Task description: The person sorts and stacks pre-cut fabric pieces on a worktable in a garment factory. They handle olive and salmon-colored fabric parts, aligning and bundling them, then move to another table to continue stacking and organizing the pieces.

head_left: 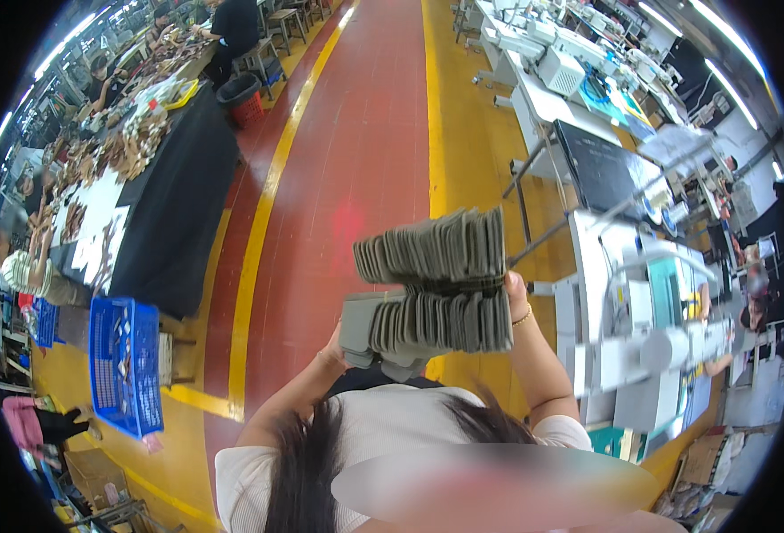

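Observation:
Two thick rows of grey-green flat cut pieces, whose material I cannot tell, are held in front of my chest. The farther row [432, 249] lies against the nearer row [432, 322], with the pieces standing on edge side by side. My left hand [334, 349] grips the bundle at its lower left end, its fingers mostly hidden behind the pieces. At the right end my right hand [517, 298] presses against the bundle, thumb showing. Some more pieces [401, 367] hang below the nearer row.
A red walkway [348, 115] with yellow edge lines runs ahead. On the left stand a black-draped table [183, 195] heaped with brown pieces, a blue crate [125, 364], a red bin [243, 99] and seated people. White machine tables [588, 266] line the right, with a metal bar jutting toward the bundle.

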{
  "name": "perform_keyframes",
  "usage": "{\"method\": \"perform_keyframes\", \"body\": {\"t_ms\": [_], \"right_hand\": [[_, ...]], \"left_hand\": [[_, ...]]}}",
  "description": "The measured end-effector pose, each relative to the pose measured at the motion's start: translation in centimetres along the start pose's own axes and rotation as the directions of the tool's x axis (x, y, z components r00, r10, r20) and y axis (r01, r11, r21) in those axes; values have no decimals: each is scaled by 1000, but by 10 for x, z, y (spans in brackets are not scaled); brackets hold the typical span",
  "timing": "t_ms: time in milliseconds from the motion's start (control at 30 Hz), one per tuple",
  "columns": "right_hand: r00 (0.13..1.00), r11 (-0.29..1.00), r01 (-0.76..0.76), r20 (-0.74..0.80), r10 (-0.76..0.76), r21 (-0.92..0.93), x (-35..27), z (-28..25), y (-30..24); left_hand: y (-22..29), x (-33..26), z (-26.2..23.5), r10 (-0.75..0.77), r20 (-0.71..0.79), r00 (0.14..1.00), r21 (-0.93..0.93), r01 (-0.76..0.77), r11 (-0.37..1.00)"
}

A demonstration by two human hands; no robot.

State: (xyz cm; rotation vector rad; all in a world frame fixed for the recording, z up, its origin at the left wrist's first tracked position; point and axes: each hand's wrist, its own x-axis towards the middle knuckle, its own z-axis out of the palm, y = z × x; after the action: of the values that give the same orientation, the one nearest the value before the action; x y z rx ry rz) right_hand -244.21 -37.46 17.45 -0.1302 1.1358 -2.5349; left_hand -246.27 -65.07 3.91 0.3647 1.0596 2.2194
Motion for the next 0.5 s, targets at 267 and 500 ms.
{"method": "perform_keyframes", "body": {"t_ms": [267,500], "right_hand": [[957,823,197,-289,-42,533,246,-166,-134],[910,602,-39,278,-309,798,400,-290,-251]], "left_hand": [[106,295,-143,-55,-160,986,-324,0,946],[207,570,-234,-49,-115,992,-246,19,969]]}}
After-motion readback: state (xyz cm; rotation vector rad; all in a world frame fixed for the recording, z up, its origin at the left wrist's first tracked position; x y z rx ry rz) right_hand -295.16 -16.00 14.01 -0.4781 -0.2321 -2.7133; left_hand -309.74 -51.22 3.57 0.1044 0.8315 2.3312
